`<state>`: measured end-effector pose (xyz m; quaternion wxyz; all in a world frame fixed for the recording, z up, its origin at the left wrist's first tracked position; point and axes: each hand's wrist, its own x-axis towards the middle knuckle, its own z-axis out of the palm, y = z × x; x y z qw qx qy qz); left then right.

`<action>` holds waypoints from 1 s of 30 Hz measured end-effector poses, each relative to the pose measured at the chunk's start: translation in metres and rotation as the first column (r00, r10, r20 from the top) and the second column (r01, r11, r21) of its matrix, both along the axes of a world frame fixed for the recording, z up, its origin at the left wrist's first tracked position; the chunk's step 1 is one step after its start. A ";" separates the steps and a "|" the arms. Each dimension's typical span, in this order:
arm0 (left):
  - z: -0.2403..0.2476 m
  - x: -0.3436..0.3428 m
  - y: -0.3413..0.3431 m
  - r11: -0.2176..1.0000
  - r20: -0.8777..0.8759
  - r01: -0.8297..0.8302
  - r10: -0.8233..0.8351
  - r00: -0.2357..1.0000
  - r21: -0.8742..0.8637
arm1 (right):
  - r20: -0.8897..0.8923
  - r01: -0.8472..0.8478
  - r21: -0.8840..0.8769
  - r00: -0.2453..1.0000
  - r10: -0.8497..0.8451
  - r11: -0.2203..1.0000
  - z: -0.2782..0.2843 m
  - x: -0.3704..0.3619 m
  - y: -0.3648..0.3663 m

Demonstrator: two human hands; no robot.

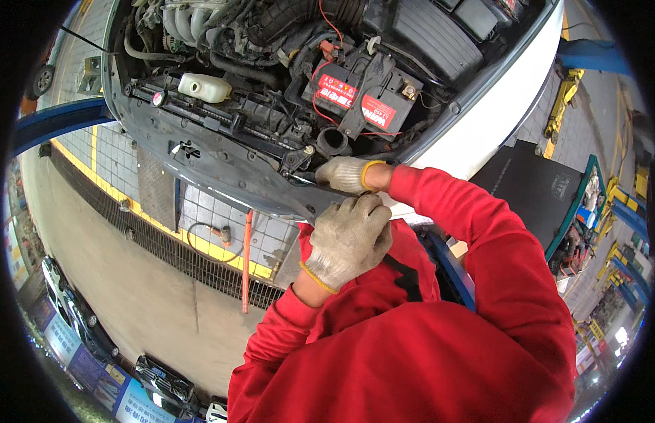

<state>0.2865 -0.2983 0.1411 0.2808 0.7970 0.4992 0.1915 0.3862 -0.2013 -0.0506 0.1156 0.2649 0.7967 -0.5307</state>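
Note:
My left hand (pixel 350 238), in a pale work glove with a yellow cuff, is closed at the front corner of the car. Its fingers curl at the edge of the grey front panel (pixel 236 187), and anything inside them is hidden. Just beyond it, my right hand (pixel 343 174), gloved alike, reaches into the engine bay behind that panel. Its fingertips drop out of sight among dark parts. Close to the right hand is the open mouth of a black pipe (pixel 332 141). Behind that sits the car battery (pixel 369 92) with red labels and a thin red wire.
A whitish plastic reservoir (pixel 205 88) sits left in the bay. The white fender (pixel 493 116) borders the right side. Blue lift arms (pixel 63 127) reach under the car. An orange bar (pixel 247 261) stands near a floor grate. A black-topped cart (pixel 528 187) is at right.

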 end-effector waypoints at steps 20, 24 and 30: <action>0.001 0.001 -0.003 0.996 0.016 -0.024 0.026 1.000 -0.089 | 0.077 0.151 0.113 0.984 -0.160 0.982 0.035 0.005 0.018; 0.001 0.000 -0.003 0.997 0.021 -0.020 0.022 1.000 -0.073 | 0.124 0.193 0.176 0.968 -0.216 0.965 0.048 -0.001 0.033; -0.002 -0.002 -0.004 0.998 0.056 -0.020 0.023 0.998 -0.061 | 0.158 0.247 0.168 0.949 -0.273 0.954 0.051 0.000 0.036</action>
